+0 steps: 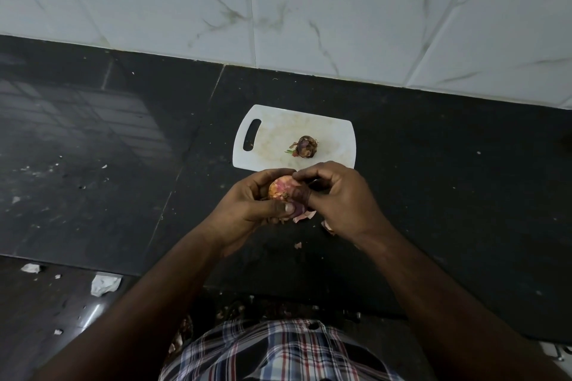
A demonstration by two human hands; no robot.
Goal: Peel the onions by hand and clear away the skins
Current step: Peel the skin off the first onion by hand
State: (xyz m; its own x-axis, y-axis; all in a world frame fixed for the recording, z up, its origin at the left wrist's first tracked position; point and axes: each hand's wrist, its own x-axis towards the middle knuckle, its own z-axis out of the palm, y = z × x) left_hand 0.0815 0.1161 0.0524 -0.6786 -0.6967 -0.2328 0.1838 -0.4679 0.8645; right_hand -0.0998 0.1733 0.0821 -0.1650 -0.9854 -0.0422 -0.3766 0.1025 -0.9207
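My left hand (250,204) grips a pinkish red onion (280,190) above the dark counter, thumb pressed on its near side. My right hand (337,195) pinches the onion's skin at its top right with thumb and fingertips. A second onion (305,147), still in its dry brown skin, lies on the white cutting board (334,133) just beyond my hands. Loose pink skin pieces (305,216) lie on the counter under my hands, and a small scrap (297,245) lies nearer to me.
The black stone counter (123,148) runs left and right, backed by a white marble-tiled wall (309,9). Crumpled white scraps (103,284) and a pile of dry skins (229,311) lie on the floor below the counter's front edge.
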